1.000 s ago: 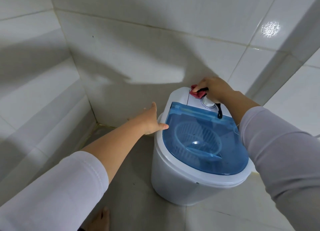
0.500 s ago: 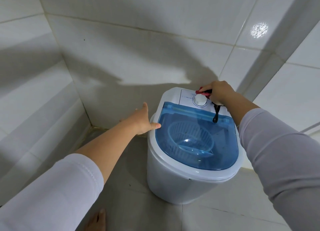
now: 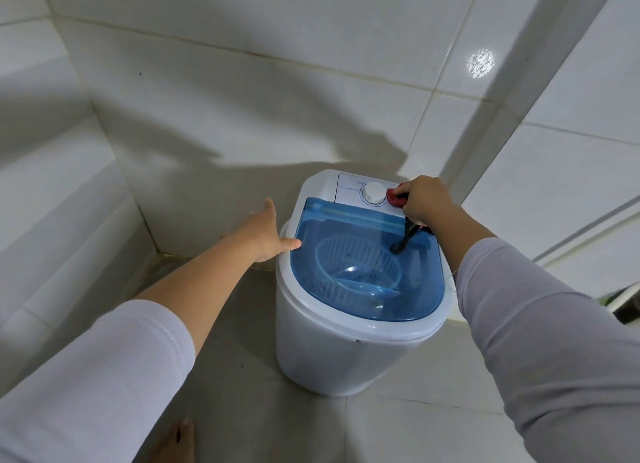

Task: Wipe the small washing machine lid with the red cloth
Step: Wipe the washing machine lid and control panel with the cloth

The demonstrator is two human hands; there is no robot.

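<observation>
A small white washing machine (image 3: pixel 332 351) stands on the floor in a tiled corner. Its clear blue lid (image 3: pixel 363 265) is down, and a basket shows through it. Behind the lid is a white control panel with a round dial (image 3: pixel 374 192). My right hand (image 3: pixel 424 199) is shut on the red cloth (image 3: pixel 394 196), pressing it on the panel just right of the dial. A black strap (image 3: pixel 403 237) hangs from that hand onto the lid. My left hand (image 3: pixel 268 235) is flat and open, its thumb touching the machine's left rim.
White tiled walls (image 3: pixel 242 116) close in behind and on the left. A white pipe or frame (image 3: pixel 519 91) runs up the wall at the right. My bare foot (image 3: pixel 176 442) is on the grey floor at the bottom left.
My right hand has slid the red cloth across the control panel from the left of the dial to its right. The left hand has stayed on the machine's left rim.
</observation>
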